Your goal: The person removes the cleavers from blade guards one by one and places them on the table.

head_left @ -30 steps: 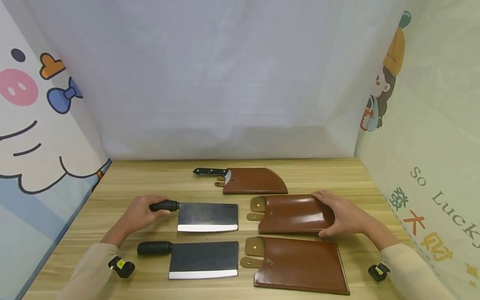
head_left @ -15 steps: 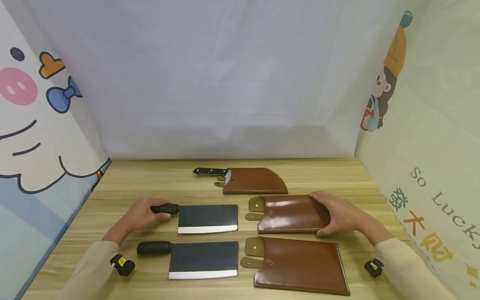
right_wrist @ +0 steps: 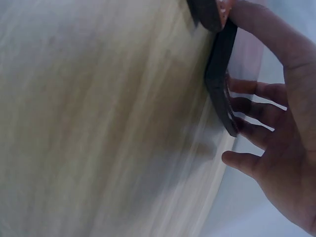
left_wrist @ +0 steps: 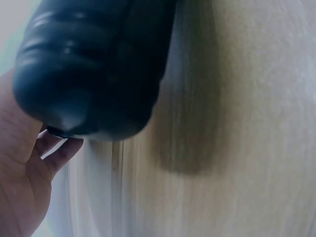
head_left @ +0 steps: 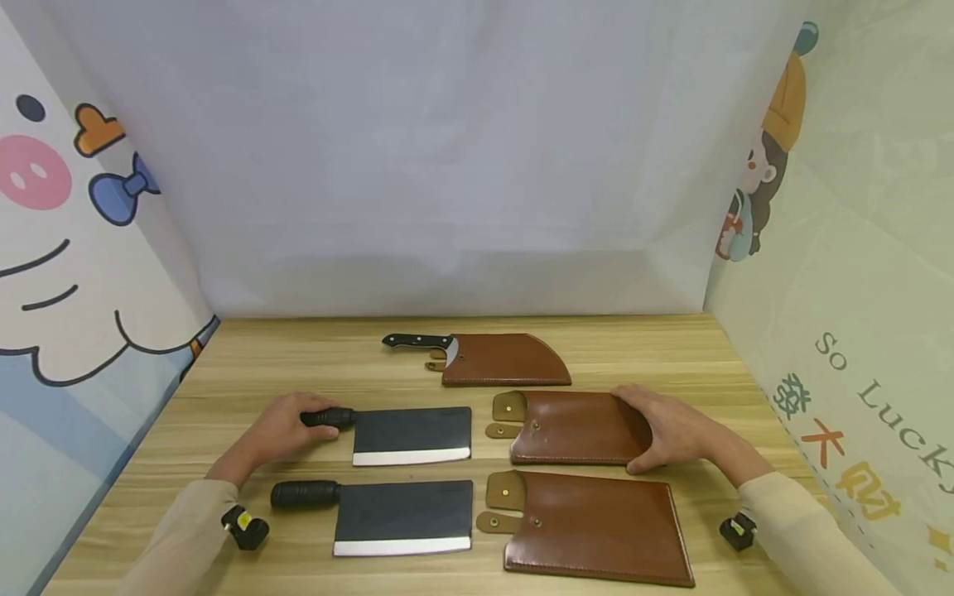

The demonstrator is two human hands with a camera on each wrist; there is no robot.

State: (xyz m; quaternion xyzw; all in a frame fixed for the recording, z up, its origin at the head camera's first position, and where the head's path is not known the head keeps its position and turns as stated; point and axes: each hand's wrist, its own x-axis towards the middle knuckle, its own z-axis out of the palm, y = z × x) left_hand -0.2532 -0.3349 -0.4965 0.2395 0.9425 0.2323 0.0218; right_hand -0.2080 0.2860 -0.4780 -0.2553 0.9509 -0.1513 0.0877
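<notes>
My left hand (head_left: 279,426) grips the black handle (head_left: 328,416) of the middle cleaver, whose dark rectangular blade (head_left: 413,434) points right with its pale cutting edge toward me. My right hand (head_left: 674,426) holds the right end of the middle brown leather sheath (head_left: 574,426), thumb at the near edge and fingers at the far edge. That sheath sits right of the blade, its tan snap straps (head_left: 507,418) facing the cleaver. In the right wrist view, its dark end (right_wrist: 219,74) lies between thumb and fingers. A nearer cleaver's handle (left_wrist: 94,69) fills the left wrist view's upper left.
Nearer me lie a second cleaver (head_left: 406,513) and a second sheath (head_left: 596,526), side by side. Toward the back, a black-handled knife (head_left: 419,340) rests in a curved brown sheath (head_left: 507,358). A white backdrop (head_left: 447,165) and printed side panels surround the wooden table (head_left: 268,356).
My right hand and the middle sheath have shifted slightly left. The middle cleaver's blade has come slightly nearer to me, its handle still in my left hand.
</notes>
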